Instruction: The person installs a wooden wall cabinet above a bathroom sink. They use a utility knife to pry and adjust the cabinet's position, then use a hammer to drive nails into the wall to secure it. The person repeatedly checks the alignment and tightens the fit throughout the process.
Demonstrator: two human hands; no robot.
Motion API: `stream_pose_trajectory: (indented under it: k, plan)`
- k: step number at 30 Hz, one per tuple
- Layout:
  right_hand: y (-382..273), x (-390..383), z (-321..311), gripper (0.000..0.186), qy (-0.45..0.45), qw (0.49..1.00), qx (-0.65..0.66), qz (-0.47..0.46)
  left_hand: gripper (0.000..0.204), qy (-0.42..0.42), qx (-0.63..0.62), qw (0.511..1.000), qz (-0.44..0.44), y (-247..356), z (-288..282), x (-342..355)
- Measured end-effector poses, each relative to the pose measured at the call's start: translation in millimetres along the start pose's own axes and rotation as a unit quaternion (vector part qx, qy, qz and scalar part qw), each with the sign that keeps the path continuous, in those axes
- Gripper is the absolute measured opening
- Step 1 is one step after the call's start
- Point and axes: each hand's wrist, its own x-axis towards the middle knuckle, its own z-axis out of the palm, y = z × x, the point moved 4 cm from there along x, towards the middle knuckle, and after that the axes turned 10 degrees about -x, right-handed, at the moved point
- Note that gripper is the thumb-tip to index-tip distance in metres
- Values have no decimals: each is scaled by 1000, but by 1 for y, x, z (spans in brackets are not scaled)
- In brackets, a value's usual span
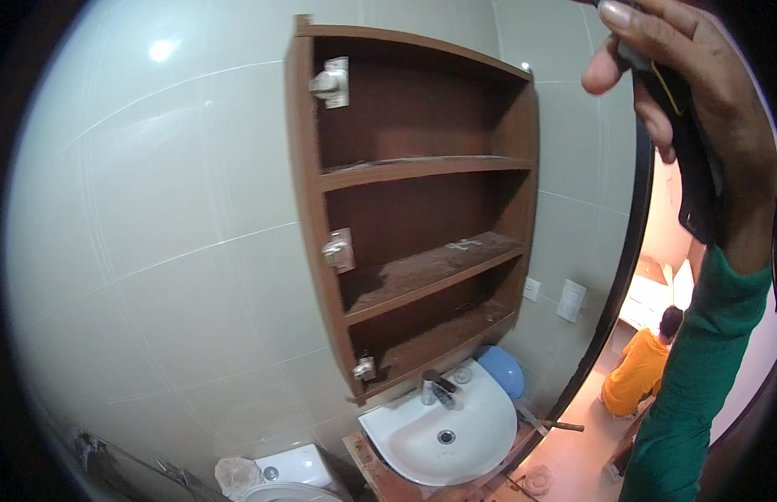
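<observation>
Dark device [685, 125] against tiled wall [154, 209]

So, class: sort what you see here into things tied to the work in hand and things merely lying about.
In hand: right hand, dark tool in its grip, doorless wall cabinet, hinge plates.
Lying about: washbasin, blue bowl, toilet, wall sockets.

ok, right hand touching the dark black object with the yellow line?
Touching. Head view: the right hand has its fingers wrapped around the dark black object with the yellow line, no gap.
</observation>
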Motion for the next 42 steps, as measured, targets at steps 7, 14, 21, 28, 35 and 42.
stream_pose_trajectory:
  k: [7, 14, 21, 28, 35, 42]
  plan:
    - [78, -39, -30, 36, -12, 999, 31, 37, 37, -24, 257, 962, -89, 51, 19, 17]
    - [136, -58, -37, 43, -32, 992, 105, 56, 30, 66, 346, 935, 24, 58, 23, 34]
    - [218, -140, 49, 61, -112, 960, 154, 204, 17, 219, 241, 934, 146, 101, 31, -21]
    - [152, -244, 243, 49, -212, 921, 205, 255, 14, 484, 160, 808, 295, 160, -74, -109]
    - [96, -312, 407, 50, -325, 849, 319, 269, 49, 475, -53, 848, 228, 212, -198, -97]
    - [81, -295, 443, 49, -264, 900, 266, 222, 44, 412, -95, 886, 190, 223, -212, -68]
